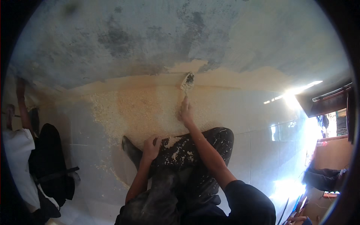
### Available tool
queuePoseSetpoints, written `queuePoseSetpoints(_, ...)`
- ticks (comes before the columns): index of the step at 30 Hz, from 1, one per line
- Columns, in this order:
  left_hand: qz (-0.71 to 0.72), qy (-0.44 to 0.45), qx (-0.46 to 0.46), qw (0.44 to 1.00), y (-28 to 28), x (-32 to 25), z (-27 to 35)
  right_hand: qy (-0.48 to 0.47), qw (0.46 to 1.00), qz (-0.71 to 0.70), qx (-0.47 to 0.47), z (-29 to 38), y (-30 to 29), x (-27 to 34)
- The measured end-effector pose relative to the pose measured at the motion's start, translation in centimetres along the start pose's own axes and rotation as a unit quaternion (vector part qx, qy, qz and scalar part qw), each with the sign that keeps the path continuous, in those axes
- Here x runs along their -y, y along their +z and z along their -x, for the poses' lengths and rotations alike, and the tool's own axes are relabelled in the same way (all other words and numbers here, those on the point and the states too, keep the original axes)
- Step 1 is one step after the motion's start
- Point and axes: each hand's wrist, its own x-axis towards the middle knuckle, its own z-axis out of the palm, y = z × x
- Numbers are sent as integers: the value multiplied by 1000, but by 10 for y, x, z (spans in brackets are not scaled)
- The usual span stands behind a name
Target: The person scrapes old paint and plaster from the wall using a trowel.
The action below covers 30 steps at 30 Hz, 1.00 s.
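Note:
My right hand [186, 113] grips the handle of a small trowel [189, 81]. Its pointed blade is smeared with pale material and lies against the bottom of the wall [157, 36]. The wall surface there is patchy, grey-blue with dark stains above and a bare beige band [135, 81] along its foot. My left hand [152, 147] rests on my dark trousers [180, 152], its fingers curled and nothing visible in it. Pale flakes [140, 108] cover the floor between the wall and my folded legs, and some lie on the trousers.
Grey floor tiles [84, 157] extend to both sides. At the left, another person in a white top [18, 157] and black trousers sits near the wall, an arm raised toward it. Bright light enters at the right, by a window opening [333, 125]. Part of another person's hand [298, 218] shows at lower right.

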Motion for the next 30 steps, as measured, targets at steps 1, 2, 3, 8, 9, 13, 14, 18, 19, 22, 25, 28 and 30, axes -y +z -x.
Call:
queuePoseSetpoints(1,-2,1,-3,1000,-2,-1,2,-36,998,49,-5,-1,-10,-1)
queuePoseSetpoints(2,-8,-2,-7,1000,-3,-2,3,-37,998,48,-3,-4,-15,-3)
queuePoseSetpoints(3,-13,-4,-12,1000,-5,-3,3,-60,996,72,3,-7,-20,-3)
queuePoseSetpoints(8,-17,-1,17,1000,-11,-14,0,-175,963,-161,129,-44,-34,120)
queuePoseSetpoints(9,-25,21,25,999,-10,-17,2,-173,964,-156,126,-37,-33,141)
queuePoseSetpoints(13,-41,25,9,999,-11,-9,-5,-179,983,-33,30,-8,-35,142)
queuePoseSetpoints(14,-29,17,7,999,-7,-6,-8,-156,987,23,-2,-1,-52,126)
queuePoseSetpoints(18,-42,14,4,999,-1,-6,-8,-130,983,130,-20,-4,-81,33)
queuePoseSetpoints(19,-44,18,-2,999,-3,-5,-8,-134,983,128,-16,-3,-77,26)
queuePoseSetpoints(22,-59,34,-7,998,-1,-6,-2,-123,985,123,-12,-14,-78,13)
queuePoseSetpoints(25,-55,21,3,998,2,-6,-4,-208,961,180,-18,-32,-82,25)
queuePoseSetpoints(28,-46,20,2,999,-5,4,0,-240,952,189,-3,-23,-67,50)
queuePoseSetpoints(30,-26,23,-18,999,-7,-5,-3,-152,982,111,23,-9,-53,62)
